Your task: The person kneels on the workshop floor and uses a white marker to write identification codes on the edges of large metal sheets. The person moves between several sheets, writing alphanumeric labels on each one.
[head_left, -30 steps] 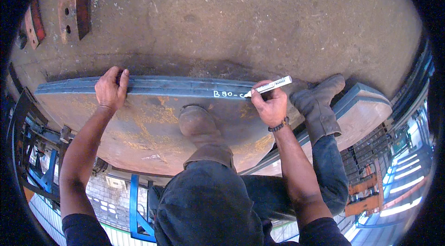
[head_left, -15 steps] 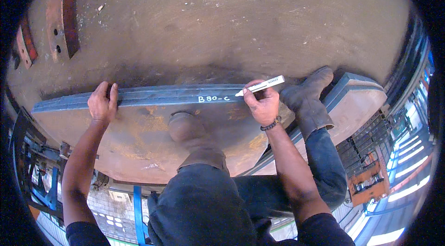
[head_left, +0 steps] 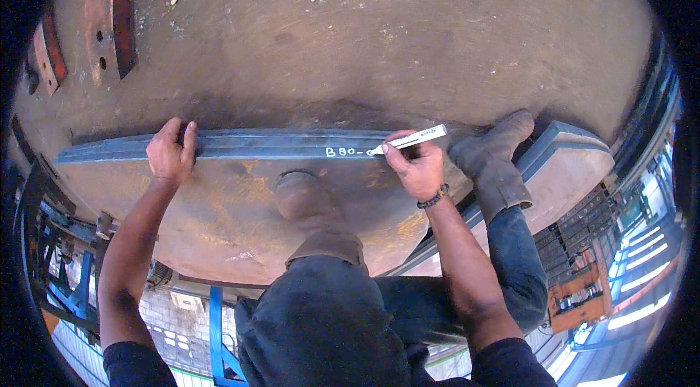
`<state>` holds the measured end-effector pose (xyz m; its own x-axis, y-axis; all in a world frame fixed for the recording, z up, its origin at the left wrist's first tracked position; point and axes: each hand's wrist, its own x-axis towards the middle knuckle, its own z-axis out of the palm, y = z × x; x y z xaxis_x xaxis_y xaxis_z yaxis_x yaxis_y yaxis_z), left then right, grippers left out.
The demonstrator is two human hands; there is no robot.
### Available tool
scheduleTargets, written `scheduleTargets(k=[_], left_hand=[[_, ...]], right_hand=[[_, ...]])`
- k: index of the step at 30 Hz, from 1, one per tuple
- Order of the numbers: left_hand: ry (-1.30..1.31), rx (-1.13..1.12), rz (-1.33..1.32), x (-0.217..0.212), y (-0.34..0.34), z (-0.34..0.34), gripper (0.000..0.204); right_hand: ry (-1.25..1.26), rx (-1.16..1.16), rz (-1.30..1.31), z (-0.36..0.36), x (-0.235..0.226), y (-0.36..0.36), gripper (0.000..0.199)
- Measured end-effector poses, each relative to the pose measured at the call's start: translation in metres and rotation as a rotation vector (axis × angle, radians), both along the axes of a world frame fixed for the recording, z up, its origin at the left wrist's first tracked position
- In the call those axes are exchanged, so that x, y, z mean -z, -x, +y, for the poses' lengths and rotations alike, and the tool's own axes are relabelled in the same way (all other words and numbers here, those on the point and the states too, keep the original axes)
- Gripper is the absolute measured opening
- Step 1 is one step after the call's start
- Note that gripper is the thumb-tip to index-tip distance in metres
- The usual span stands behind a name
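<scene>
A white paint marker (head_left: 417, 138) is held in my right hand (head_left: 421, 168), pinched between thumb and fingers. Its tip touches the blue-grey edge of a thick steel plate (head_left: 240, 148), at the right end of a short line of white handwritten marks (head_left: 345, 152). Farther left, my left hand (head_left: 171, 154) grips the same edge, fingers curled over its far side and thumb lying across it. Under my boots (head_left: 306, 201) spreads the plate's broad, brownish, rust-stained face. A dark beaded bracelet (head_left: 433, 197) circles my right wrist.
A second stack of cut plates (head_left: 560, 146) lies at the right beside my other boot (head_left: 499, 157). Two rusty bars with holes (head_left: 109, 15) stand at the far left on the brown, debris-specked surface (head_left: 379, 37). An orange metal block (head_left: 580, 292) sits at the lower right.
The marker tip has shifted slightly along the edge, now against the last white mark. The view has shifted a little; my left hand stays on the edge.
</scene>
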<state>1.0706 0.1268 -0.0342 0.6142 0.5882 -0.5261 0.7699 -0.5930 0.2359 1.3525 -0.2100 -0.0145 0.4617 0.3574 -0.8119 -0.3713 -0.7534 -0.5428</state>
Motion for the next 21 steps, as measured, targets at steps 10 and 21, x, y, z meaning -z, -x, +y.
scheduleTargets(k=[10, 21], left_hand=[[-0.016, -0.004, -0.043, -0.001, -0.004, -0.002, 0.030], [-0.015, 0.006, -0.035, 0.001, -0.001, -0.001, 0.033]], right_hand=[[-0.031, -0.054, -0.084, -0.006, 0.010, 0.002, 0.018], [-0.051, 0.119, -0.061, 0.001, 0.001, -0.007, 0.012]])
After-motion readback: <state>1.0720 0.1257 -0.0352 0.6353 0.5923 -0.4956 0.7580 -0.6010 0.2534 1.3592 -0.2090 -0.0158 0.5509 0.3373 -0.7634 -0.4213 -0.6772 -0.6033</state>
